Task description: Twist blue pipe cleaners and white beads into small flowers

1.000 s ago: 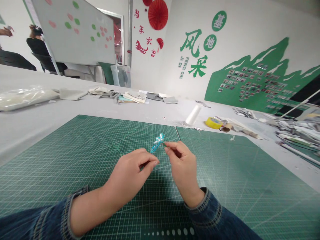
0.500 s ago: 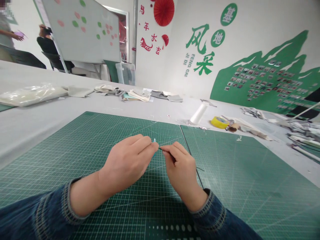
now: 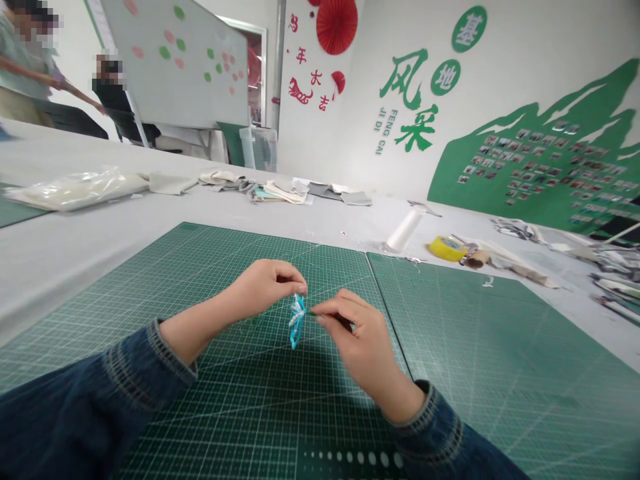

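A small blue flower-like piece (image 3: 297, 321) with pale beads hangs above the green gridded cutting mat (image 3: 225, 413). My right hand (image 3: 361, 340) pinches its thin dark stem, which points toward the right. At the top edge of the blue piece are the fingertips of my left hand (image 3: 270, 283), thumb and fingers closed on it. Both hands are held above the mat, close together.
Behind the mat stand a white thread cone (image 3: 406, 228), a yellow tape roll (image 3: 447, 248) and a cardboard tube (image 3: 477, 259). Fabric scraps (image 3: 285, 192) and a plastic bag (image 3: 85, 189) lie farther back. Two people are at the far left.
The blue piece, mostly hidden behind my left hand before, now shows between the hands. My left hand has turned and moved up to its top edge. The standing person at left has shifted.
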Demonstrator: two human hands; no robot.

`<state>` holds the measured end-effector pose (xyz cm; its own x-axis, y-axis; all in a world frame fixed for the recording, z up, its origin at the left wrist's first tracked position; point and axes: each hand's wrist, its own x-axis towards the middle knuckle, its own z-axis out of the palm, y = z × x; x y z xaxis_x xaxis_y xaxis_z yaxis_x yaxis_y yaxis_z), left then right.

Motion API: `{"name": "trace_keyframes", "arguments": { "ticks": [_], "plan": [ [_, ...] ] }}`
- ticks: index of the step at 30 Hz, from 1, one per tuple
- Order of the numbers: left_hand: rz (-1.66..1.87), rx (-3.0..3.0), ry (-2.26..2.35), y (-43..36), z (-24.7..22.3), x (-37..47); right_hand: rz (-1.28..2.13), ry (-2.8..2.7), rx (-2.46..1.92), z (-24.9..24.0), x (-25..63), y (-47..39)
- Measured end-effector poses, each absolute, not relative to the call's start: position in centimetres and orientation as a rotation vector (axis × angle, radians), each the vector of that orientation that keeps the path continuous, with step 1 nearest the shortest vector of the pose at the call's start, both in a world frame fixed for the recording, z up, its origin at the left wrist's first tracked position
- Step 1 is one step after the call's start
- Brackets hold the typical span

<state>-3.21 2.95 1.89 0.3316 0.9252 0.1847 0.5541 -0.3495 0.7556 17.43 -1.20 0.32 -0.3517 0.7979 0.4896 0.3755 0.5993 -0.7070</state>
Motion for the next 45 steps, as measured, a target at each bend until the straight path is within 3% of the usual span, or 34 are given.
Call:
{"name": "trace_keyframes", "arguments": {
  "ticks": [11,15,23,33,40,45],
  "plan": [
    [0.786,1.625,1.013,0.2,-0.5,0.5,0.771,-1.412,-1.121,-0.5,18.2,0.0],
    [0.866,1.882,1.144,-0.8,-0.2,1.0,0.740,-1.412,-1.157,-0.5,18.3,0.3],
    [1.024,2.948,1.321,-2.1,-0.5,0.8,0.525,-1.536,-1.225,-0.6,18.3,0.5],
    [0.964,3.010,1.382,-2.3,-1.2,1.4,0.848,-1.323,-1.259,-0.6,18.1,0.6],
    [0.938,3.199,1.294,-2.9,-0.3,1.3,0.392,-1.652,-1.246,-0.7,18.3,0.3],
    [1.015,3.241,1.431,-2.5,1.3,0.5,0.273,-1.835,-1.238,-0.7,18.1,-0.3]
  ]
}}
